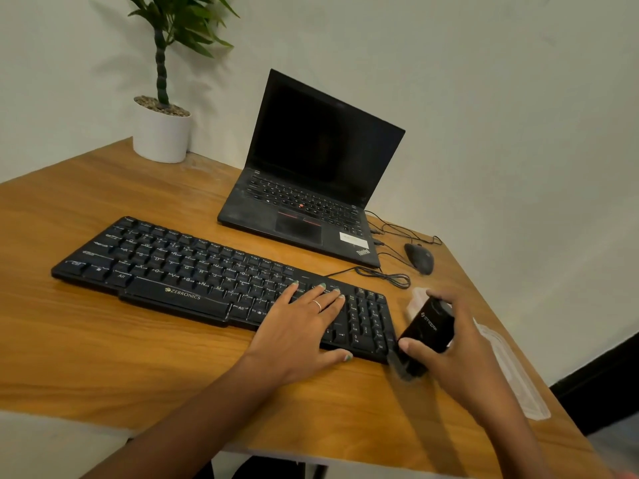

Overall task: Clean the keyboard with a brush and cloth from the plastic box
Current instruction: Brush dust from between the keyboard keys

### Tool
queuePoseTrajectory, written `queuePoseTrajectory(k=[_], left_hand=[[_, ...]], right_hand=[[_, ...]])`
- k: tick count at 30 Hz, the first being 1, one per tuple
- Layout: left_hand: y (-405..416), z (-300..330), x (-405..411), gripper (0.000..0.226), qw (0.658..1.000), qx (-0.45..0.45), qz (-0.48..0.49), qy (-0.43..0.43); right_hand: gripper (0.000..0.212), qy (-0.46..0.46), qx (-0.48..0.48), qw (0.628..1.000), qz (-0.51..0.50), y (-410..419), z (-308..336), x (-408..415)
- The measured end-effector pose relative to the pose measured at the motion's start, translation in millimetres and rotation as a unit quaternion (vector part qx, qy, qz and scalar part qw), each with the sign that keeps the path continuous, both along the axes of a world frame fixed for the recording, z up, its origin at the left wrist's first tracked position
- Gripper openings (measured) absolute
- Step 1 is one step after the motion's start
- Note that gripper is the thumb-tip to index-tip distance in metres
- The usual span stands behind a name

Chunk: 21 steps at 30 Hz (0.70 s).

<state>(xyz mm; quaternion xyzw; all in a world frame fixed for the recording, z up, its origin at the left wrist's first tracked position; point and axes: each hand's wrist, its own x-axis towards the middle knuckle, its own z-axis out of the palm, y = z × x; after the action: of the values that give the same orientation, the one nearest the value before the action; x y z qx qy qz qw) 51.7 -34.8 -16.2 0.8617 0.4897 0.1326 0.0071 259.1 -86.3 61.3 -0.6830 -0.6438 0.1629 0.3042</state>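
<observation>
My right fingers (pixel 446 302) are wrapped round the black brush (pixel 427 331), thumb on its near face, so my right hand (pixel 460 354) is grasping it just off the keyboard's right end, near the desk's right edge. The bristle end, blurred, seems to point down toward the near edge, at the keyboard's near right corner. My left hand (pixel 297 326) holds nothing: it lies flat with fingers spread on the arrow keys and the block above them, pinning the keyboard (pixel 193 271) down.

I judge this to be the brushing step, at or just before its first strokes. Next I need to bring the bristles onto the number pad and sweep along the rows while the left hand steadies the board.

The keyboard's long axis runs from the desk's left side, farther off, toward the near right. Beyond my right hand, along the right edge, lies the clear plastic box (pixel 511 371), too pale to see inside; I cannot spot the cloth. Farther back are the mouse (pixel 420 258), the laptop (pixel 311 188) and, at the far left corner, the potted plant (pixel 162 133).
</observation>
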Motion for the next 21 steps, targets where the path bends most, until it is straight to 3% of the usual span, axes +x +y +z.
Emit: queuePoseTrajectory(k=[5,12,21], left_hand=[[-2,2,-16,0.099,1.000,0.013,0.024,-0.014],[-2,-4,-56,0.106,0.994,0.048,0.084,-0.052],[0,-7,-56,0.108,0.994,0.018,0.097,-0.049]], right_hand=[[0.070,0.032,0.103,0.994,0.007,17,9,-17],[0.067,0.088,0.133,0.986,0.044,56,4,-48],[0.073,0.014,0.101,0.989,0.111,111,-12,-64]])
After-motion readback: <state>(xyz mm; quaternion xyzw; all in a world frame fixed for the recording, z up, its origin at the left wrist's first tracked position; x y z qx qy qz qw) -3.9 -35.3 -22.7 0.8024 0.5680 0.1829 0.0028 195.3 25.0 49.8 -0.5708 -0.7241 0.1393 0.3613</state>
